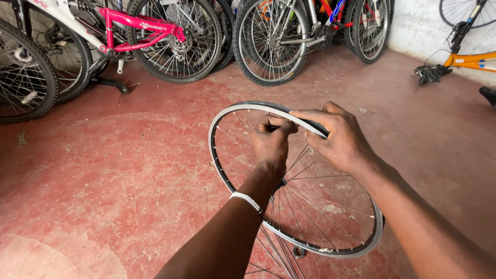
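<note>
I held a bare spoked bicycle wheel (pixel 289 206) upright over the red floor (pixel 103 170). My left hand (pixel 271 142) had its fingers pinched on the top of the rim, and my right hand (pixel 338 137) pressed its fingers together over the black rim strip (pixel 316 127) just beside. Parked bicycles (pixel 155 36) stood behind.

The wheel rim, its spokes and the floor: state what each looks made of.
Wheel rim: likely aluminium, with a silvery, dull sheen.
Spokes: thin steel-like wire, bright glints.
Floor: probably painted concrete, its red coat worn into pale patches.
Both hands, left hand and right hand, grip the rim's top.
</note>
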